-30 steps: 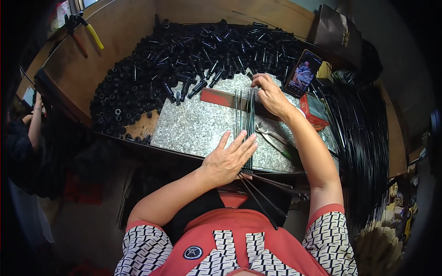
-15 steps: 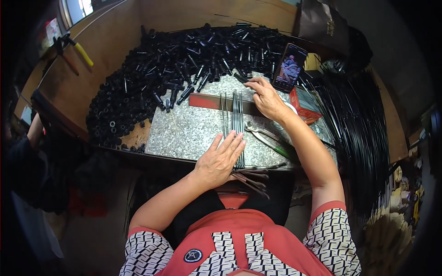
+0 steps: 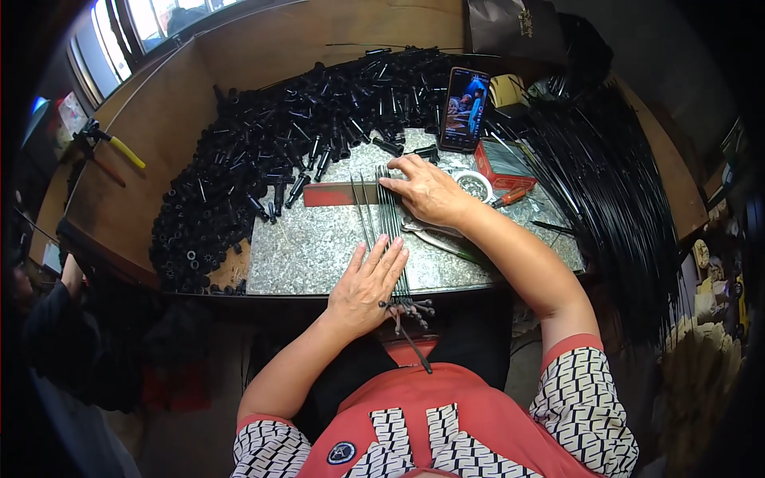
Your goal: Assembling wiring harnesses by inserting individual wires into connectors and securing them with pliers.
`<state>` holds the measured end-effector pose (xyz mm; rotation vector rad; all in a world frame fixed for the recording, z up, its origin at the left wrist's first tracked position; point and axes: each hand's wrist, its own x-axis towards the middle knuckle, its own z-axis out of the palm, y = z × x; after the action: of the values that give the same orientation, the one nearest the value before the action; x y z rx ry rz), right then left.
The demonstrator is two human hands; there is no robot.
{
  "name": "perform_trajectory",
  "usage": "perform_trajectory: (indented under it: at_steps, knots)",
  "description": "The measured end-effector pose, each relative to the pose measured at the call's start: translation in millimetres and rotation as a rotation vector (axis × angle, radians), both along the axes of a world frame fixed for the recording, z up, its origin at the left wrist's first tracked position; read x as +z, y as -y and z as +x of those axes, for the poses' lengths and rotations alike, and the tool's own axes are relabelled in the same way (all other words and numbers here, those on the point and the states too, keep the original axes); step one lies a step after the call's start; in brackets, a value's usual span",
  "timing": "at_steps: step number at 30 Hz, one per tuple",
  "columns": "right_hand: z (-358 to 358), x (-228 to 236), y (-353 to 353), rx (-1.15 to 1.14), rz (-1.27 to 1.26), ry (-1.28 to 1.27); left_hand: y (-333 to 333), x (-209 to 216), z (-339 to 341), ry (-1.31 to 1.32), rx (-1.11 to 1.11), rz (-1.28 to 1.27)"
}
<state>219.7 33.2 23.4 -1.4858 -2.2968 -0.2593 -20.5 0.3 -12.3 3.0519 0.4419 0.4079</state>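
My left hand lies flat, fingers stretched out, across the near part of several thin dark metal rods on a speckled grey slab. The rods' knobbed near ends stick out over the slab's front edge, and one hangs lower than the others. My right hand is at the rods' far ends, thumb and forefinger bent and apart beside them. Beneath the rods runs a red flat bar crosswise. A pair of pliers with green handles lies partly under my right forearm.
Black tubular parts are heaped behind and left of the slab. A phone stands upright near a red box and a white round dish. Long black rods fill the right side. Yellow-and-red-handled pliers hang on the left wall.
My right hand has come nearer and leftward, from beside the black parts to the rods' far ends. My left hand stays on the rods. The head view has shifted.
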Motion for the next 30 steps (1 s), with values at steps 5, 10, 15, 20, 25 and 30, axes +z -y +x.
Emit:
perform_trajectory:
  at_steps: [5, 10, 15, 20, 25, 30]
  knots:
    - [-3, 0, 9, 0.011, 0.052, -0.007, -1, 6, 2, 0.048, -0.044, -0.063]
    - [2, -1, 21, -0.036, 0.124, -0.172, -5, 15, 8, 0.003, -0.148, -0.004]
    - [23, 11, 66, -0.163, 0.175, -0.201, -4, 12, 10, 0.048, -0.147, -0.095]
    - [67, 22, 130, -0.476, 0.13, -0.17, -1, 12, 14, 0.001, -0.059, -0.09]
    - [128, 26, 173, -0.918, -0.178, 0.009, -3, 19, 13, -0.046, -0.063, -0.123]
    - [184, 16, 184, -1.057, -0.095, -0.175, -7, 10, 11, 0.005, -0.091, -0.104]
